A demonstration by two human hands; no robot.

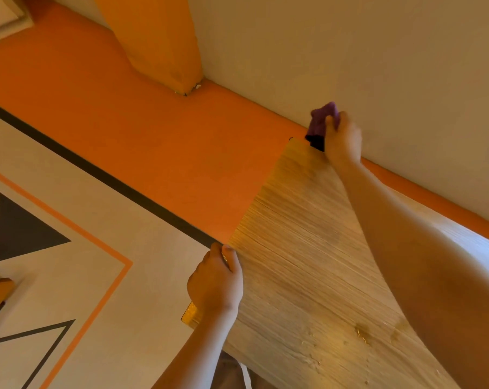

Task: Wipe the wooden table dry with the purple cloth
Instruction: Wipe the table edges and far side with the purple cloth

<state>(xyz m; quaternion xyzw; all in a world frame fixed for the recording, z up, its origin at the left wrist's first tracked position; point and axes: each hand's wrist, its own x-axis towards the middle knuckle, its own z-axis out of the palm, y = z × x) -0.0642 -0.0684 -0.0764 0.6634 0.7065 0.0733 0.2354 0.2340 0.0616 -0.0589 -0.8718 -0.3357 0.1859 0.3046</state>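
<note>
The wooden table (299, 248) with pale streaked grain fills the lower right of the head view. Small water drops glint on its near part around (361, 332). My right hand (341, 138) is at the table's far corner by the wall, closed on the bunched purple cloth (320, 122), which sticks out above and left of my fingers. My left hand (216, 282) grips the table's left edge, thumb on top and fingers curled under.
A cream wall (378, 66) runs along the table's far side. The floor (125, 130) is orange, with a cream rug with black border and triangles (69, 248) to the left. An orange pillar (159, 40) stands at the back.
</note>
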